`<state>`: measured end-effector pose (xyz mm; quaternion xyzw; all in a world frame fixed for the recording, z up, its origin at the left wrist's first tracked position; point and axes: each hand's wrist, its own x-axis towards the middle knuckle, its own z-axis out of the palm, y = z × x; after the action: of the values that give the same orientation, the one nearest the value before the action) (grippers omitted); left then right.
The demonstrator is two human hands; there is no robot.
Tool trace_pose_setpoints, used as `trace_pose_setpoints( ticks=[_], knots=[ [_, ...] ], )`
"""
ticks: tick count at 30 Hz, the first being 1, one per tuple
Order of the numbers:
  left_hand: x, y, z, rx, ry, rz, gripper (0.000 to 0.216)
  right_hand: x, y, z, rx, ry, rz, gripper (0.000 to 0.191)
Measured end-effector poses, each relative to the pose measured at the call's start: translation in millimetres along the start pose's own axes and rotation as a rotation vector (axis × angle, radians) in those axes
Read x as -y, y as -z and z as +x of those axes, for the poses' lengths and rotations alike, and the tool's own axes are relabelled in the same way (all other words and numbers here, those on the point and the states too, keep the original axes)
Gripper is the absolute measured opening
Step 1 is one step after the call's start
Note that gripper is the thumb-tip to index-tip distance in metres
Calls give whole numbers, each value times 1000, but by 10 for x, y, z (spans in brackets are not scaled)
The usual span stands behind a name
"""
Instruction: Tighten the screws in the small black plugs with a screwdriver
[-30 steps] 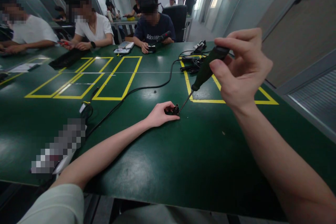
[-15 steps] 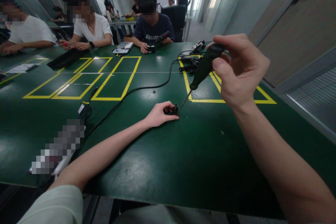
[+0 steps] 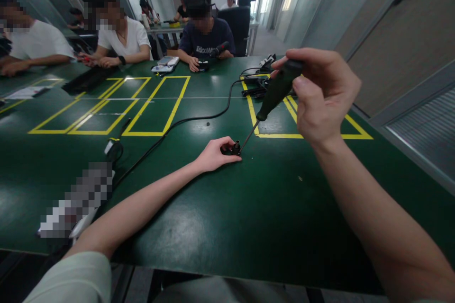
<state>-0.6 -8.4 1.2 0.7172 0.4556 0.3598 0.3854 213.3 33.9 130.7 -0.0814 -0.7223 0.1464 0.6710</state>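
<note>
My left grip [image 3: 215,155] is pinching a small black part [image 3: 236,148] at the tabletop [image 3: 249,222], in front of me; my fingers are covering much of it, so its full shape is escaping me. My right grip [image 3: 325,97] is closing around the dark handle of a screwdriver [image 3: 275,94], hiding part of its top end. The shaft is slanting down to the part's right side, where I cannot tell whether the tip is sitting in anything. The right-hand frame edge is cutting off my right forearm [image 3: 377,199]. Blurring blocks are masking an object [image 3: 78,199] left of my left arm. Beyond the screwdriver, black gear [image 3: 258,86] is lying in a tangle, partly hidden by the handle. Near a co-worker in white [image 3: 124,40], a dark tray [image 3: 88,79] is resting, its inside looking too dark to make out.
</note>
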Motion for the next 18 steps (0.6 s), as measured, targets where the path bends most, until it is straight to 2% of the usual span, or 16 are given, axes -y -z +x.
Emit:
trace_pose_setpoints(
  ticks=[6,13,18],
  knots=[
    [-11,-1,-3,0,3,4,33,35,9,32,-39,43,-122,36],
    [-18,11,-11,4,11,40,34,32,-24,6,-1,4,7,32],
    [-22,14,-10,2,15,52,35,55,-17,26,-52,43,-99,31]
  ],
)
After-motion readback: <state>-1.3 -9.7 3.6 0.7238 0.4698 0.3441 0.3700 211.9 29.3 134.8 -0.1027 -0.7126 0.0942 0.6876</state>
